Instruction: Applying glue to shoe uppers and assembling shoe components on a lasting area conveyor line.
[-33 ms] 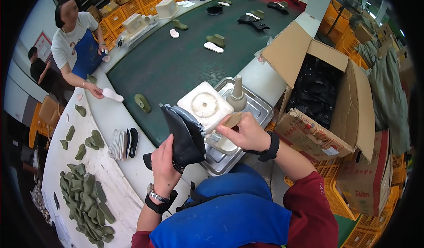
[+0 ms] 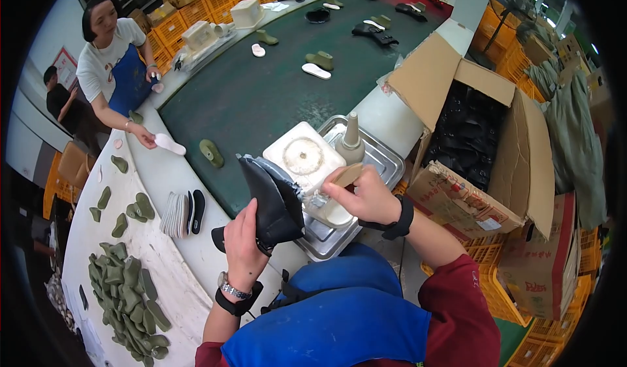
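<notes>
The black, leather-like shoe upper, with grey lining at its opening, is in the air beside the left edge of the shiny rectangular metal tray. The left hand is closed around its lower part. The right hand pinches a flat, tan, handle-like piece near this opening; whether they touch, I cannot tell. Toward the tray's left edge is a white, rounded-square container; toward its far corner stands a pale, cone-necked bottle. If the left fingers loosen, the upper could slip onto the tray's edge. If the right hand swings outward, it might tip the bottle, because its neck is tall. Beyond lies the wide green belt.
</notes>
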Available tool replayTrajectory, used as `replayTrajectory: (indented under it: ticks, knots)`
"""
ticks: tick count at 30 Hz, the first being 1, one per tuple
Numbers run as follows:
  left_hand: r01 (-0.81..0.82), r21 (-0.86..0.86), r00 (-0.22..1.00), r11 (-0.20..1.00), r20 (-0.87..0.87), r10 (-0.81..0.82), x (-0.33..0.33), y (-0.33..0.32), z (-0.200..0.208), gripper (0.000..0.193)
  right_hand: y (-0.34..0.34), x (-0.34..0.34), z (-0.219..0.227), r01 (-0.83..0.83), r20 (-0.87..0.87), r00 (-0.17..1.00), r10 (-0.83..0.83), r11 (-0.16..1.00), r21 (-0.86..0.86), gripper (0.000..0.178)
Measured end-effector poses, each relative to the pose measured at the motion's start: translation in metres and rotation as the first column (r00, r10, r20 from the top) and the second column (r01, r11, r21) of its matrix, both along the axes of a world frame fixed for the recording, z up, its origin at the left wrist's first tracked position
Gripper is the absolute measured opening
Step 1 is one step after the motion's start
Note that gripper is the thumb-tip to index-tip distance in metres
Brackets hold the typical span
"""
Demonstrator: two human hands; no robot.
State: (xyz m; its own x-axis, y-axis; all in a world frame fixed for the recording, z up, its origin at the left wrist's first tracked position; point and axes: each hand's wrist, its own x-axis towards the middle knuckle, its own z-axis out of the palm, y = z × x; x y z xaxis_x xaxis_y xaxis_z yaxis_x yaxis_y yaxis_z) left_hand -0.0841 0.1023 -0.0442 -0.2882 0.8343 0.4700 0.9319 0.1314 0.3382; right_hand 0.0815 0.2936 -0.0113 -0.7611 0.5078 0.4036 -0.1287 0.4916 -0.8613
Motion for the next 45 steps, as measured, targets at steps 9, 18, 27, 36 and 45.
replayTrajectory:
  ticks: [9,18,27,36,45]
  knots:
    - [0.041,0.039,0.999,0.998,-0.028,-0.04,0.004,0.0,-0.002,0.076,-0.006,-0.009,-0.011,0.095,-0.075,0.992,-0.106,0.987,-0.132,0.014]
    - [0.077,0.049,0.997,0.996,-0.019,-0.076,0.002,0.0,0.001,0.078,-0.003,-0.015,-0.006,0.122,-0.181,0.978,-0.105,0.989,0.086,0.01]
    - [-0.087,0.118,0.994,0.989,-0.053,0.094,-0.01,0.004,-0.009,0.074,-0.017,-0.008,-0.011,-0.159,-0.038,0.987,0.157,0.987,-0.039,0.01]
    - [-0.069,0.162,0.989,0.984,-0.116,0.089,-0.012,0.002,-0.012,0.07,-0.015,-0.016,-0.016,-0.114,-0.067,0.993,0.098,0.951,-0.288,0.01]
    - [0.002,0.133,0.994,0.991,-0.11,0.013,-0.01,0.0,-0.013,0.074,-0.012,-0.023,-0.019,0.093,-0.152,0.988,-0.04,0.93,0.355,0.008]
